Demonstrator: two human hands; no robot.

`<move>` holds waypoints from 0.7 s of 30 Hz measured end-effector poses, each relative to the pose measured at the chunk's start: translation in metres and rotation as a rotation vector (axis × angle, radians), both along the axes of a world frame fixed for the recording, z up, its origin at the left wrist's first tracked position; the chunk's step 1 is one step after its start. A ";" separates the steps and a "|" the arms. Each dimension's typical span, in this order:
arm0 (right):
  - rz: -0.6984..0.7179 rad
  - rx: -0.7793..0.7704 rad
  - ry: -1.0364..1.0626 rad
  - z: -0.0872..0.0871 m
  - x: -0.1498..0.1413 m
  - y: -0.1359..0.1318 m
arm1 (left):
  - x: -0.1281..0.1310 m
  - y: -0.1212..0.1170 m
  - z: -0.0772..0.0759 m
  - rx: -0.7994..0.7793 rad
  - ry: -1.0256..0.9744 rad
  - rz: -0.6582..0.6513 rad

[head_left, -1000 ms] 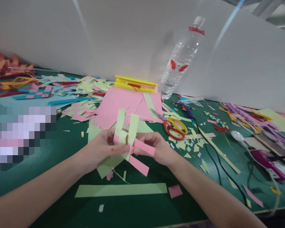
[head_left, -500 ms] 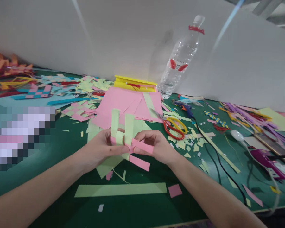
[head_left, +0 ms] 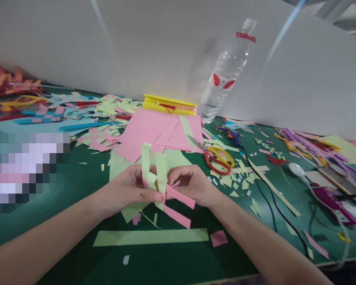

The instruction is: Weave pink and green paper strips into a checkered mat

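Pink and pale green paper strips (head_left: 161,170) are woven together between my hands, above the green table. My left hand (head_left: 136,186) pinches the weave from the left, its thumb lying across the lower part. On the other side, my right hand (head_left: 192,183) has its fingers closed at the weave's right edge; the fingertips are partly hidden by the paper. Two green strip ends point up, and two pink ends stick out to the lower right. Below my hands lie a flat pale green strip (head_left: 151,237) and a small pink square (head_left: 218,238).
Scissors (head_left: 218,158) with red and yellow handles rest right of pink paper sheets (head_left: 142,134). Behind stands a clear bottle (head_left: 225,79). A glue gun (head_left: 230,133) trails a black cord along the right. Paper scraps (head_left: 118,105) cover the back left. A pixelated patch hides the left.
The woven strips have tilted and moved slightly down, and the pink ends slant lower to the right. Both hands keep their hold, shifting only a little.
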State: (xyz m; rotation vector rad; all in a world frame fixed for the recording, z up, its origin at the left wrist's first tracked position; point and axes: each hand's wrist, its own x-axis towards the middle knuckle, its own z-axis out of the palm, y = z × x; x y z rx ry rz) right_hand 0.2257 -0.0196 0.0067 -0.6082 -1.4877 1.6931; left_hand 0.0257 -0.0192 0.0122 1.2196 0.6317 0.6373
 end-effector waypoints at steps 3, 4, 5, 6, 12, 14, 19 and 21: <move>-0.011 0.040 -0.013 0.000 -0.001 -0.001 | 0.000 0.001 -0.002 0.023 0.000 0.002; -0.005 0.049 -0.015 0.000 -0.001 -0.001 | 0.000 0.001 -0.001 0.024 0.010 0.009; 0.001 0.058 -0.017 0.000 -0.001 -0.001 | 0.001 0.001 0.000 0.025 0.020 0.019; 0.007 0.066 -0.020 0.000 -0.001 -0.002 | 0.002 0.000 0.002 0.025 0.032 0.028; 0.019 0.088 -0.047 0.004 -0.003 -0.005 | 0.006 0.000 0.005 0.061 0.067 0.051; 0.007 0.093 -0.068 0.006 -0.003 -0.006 | 0.006 0.002 0.001 0.092 0.056 0.069; -0.029 0.108 -0.076 0.008 -0.002 -0.006 | 0.008 0.005 -0.005 0.168 0.054 0.144; -0.043 0.106 -0.079 0.009 -0.002 -0.005 | 0.008 0.006 -0.006 0.239 0.082 0.216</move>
